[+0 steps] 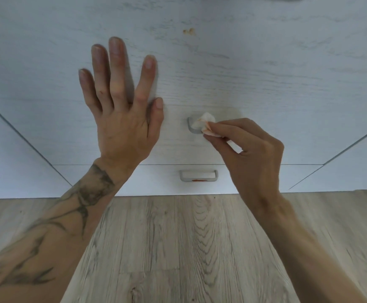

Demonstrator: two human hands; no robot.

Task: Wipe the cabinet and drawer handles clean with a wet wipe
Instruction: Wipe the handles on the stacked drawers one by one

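At the far left of the cabinet run, we see a pale door (3, 149) meeting the drawers along a dark seam. Next to it the person's left hand (121, 119), on a tattooed forearm, is spread against the tall upper drawer front (265, 73), fingers straight and splayed, gripping nothing; whether the palm fully touches the panel we cannot tell. To its right sits the upper handle (190, 125), a grey bar of which only the left end shows, the rest covered by the wet wipe (204, 123). The wipe is a crumpled white wad with faint orange stains, pressed onto that handle. The right hand (248, 149) pinches it between thumb and fingertips. Below, on the shallow lower drawer front (156, 180), we see the lower handle (197, 179) with a reddish smear (198, 180) on its bar; neither hand touches it. High on the upper panel we note small brownish spots (189, 31). At the far right another pale door (353, 167) angles away. Beneath everything runs a wood-grain floor (178, 248)
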